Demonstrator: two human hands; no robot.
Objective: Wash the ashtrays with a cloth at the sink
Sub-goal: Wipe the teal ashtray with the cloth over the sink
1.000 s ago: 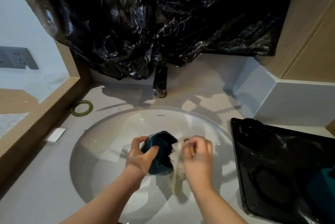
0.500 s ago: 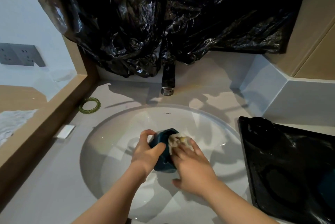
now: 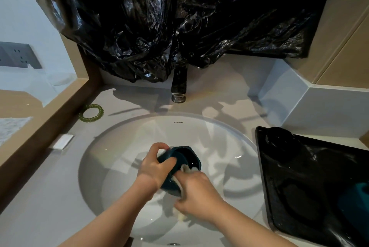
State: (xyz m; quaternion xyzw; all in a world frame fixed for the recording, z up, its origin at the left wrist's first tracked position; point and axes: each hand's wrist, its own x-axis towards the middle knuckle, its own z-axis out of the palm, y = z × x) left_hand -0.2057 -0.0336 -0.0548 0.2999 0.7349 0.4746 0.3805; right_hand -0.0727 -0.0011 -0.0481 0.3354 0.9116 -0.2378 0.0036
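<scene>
Over the white sink basin (image 3: 119, 157) my left hand (image 3: 153, 168) grips a dark teal ashtray (image 3: 183, 159) by its rim, tilted with its hollow facing up and away. My right hand (image 3: 196, 192) holds a pale cloth (image 3: 186, 168) and presses it against the ashtray's near right side. Most of the cloth is hidden under that hand; a scrap shows below it. A second teal ashtray (image 3: 357, 198) lies on the black tray (image 3: 265, 166) at the right edge.
A dark tap (image 3: 179, 85) stands behind the basin under a crumpled black plastic bag (image 3: 179, 17). A green ring (image 3: 91, 112) and a small white piece (image 3: 61, 141) lie on the grey counter at left, beside a wooden ledge. A black round dish (image 3: 279, 139) sits on the tray.
My right hand with the cloth has slid from the ashtray's top down to its near right side. The ashtray's hollow now shows. The view has shifted slightly.
</scene>
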